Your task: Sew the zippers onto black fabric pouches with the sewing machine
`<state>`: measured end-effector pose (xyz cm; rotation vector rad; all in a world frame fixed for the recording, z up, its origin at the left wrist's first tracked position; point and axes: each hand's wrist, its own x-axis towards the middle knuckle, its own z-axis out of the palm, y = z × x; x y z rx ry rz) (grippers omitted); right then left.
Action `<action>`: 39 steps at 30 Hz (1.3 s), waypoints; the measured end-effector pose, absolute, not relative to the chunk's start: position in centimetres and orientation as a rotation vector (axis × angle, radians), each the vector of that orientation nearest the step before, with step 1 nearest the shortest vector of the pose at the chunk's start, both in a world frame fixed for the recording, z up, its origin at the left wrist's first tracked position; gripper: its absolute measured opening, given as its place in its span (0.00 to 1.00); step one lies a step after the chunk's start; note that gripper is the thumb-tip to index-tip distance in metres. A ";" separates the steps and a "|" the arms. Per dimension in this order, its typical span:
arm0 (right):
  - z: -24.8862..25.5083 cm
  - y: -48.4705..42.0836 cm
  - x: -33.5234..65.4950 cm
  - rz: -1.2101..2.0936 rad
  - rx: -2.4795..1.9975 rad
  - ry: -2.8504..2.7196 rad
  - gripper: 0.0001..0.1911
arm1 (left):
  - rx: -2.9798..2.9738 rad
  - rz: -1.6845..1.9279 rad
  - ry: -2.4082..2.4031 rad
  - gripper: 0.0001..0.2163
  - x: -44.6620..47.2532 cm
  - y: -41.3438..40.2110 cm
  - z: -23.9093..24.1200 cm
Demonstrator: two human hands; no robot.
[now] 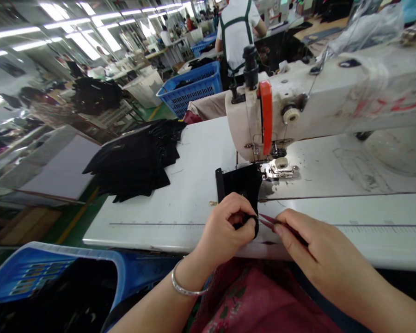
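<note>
My left hand (pixel 230 224) pinches the near edge of a black fabric piece (pixel 241 182), folding it up between thumb and fingers. The fabric's far corner reaches the presser foot (pixel 277 171) of a white sewing machine (pixel 319 106). A dark strip runs along its left side, with a gold-coloured zipper pull (pixel 213 203) near it. In my right hand (pixel 308 240) is a pair of dark red tweezers (pixel 275 223), closed around by thumb and fingers. Their tips point left, close to the pinched edge; whether they touch it I cannot tell.
A stack of black fabric pieces (pixel 135 157) lies on the left of the white table (pixel 194 185). A blue basket (pixel 121 273) with dark fabric stands below left. Another blue basket (pixel 194 88) is behind the table, near a person (pixel 237 32) in a white shirt.
</note>
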<state>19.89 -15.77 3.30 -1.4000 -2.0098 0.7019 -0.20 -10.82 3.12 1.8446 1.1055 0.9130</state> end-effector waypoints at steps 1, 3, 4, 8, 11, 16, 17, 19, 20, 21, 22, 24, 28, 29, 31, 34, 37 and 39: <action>3.4 -15.7 20.0 0.702 -1.406 -2.023 0.10 | 1.856 0.921 1.098 0.06 -0.1 -10.8 3.1; 3.4 -15.6 20.1 0.686 -1.420 -2.057 0.10 | 1.883 0.932 1.081 0.07 0.0 -10.9 3.2; 3.4 -15.6 20.1 0.668 -1.430 -2.078 0.10 | 1.896 0.930 1.073 0.07 0.1 -10.9 3.2; 3.0 -16.2 19.5 0.568 -1.415 -2.036 0.08 | 1.925 0.911 1.078 0.07 0.2 -10.9 3.2; 2.4 -17.2 19.2 0.581 -1.361 -1.788 0.07 | 1.945 0.853 1.091 0.08 0.3 -11.0 3.0; 2.0 -17.7 21.1 0.719 -1.438 -1.726 0.09 | 1.961 0.811 1.100 0.07 0.4 -11.3 2.6; 2.0 -17.6 21.4 0.762 -1.452 -1.774 0.10 | 1.968 0.810 1.092 0.07 0.4 -11.3 2.7; 1.8 -17.5 21.7 0.828 -1.464 -1.851 0.12 | 1.981 0.808 1.074 0.08 0.4 -11.3 2.7; 1.7 -17.5 21.6 0.849 -1.466 -1.875 0.12 | 1.985 0.810 1.070 0.08 0.5 -11.4 2.8; 1.6 -17.5 21.5 0.863 -1.467 -1.890 0.12 | 1.990 0.814 1.067 0.08 0.5 -11.4 2.8; 1.6 -17.5 21.3 0.869 -1.468 -1.897 0.13 | 1.993 0.819 1.065 0.08 0.5 -11.4 2.9; 1.4 -17.5 20.8 0.864 -1.471 -1.905 0.13 | 1.997 0.824 1.064 0.07 0.6 -11.5 2.9; 1.5 -17.4 20.5 0.832 -1.472 -1.919 0.13 | 1.990 0.827 1.059 0.07 0.7 -11.5 3.0; 1.5 -17.4 20.5 0.825 -1.474 -1.920 0.13 | 1.986 0.827 1.059 0.07 0.7 -11.5 3.0; 1.6 -17.3 20.5 0.810 -1.480 -1.916 0.13 | 1.984 0.829 1.058 0.07 0.7 -11.4 2.9; 1.7 -17.3 20.5 0.802 -1.492 -1.928 0.13 | 1.984 0.829 1.059 0.07 0.6 -11.4 2.9; 1.8 -17.4 20.6 0.801 -1.496 -1.950 0.12 | 1.984 0.823 1.057 0.08 0.6 -11.5 2.9; 1.8 -17.3 20.7 0.788 -1.493 -1.963 0.11 | 1.987 0.819 1.056 0.08 0.6 -11.6 2.8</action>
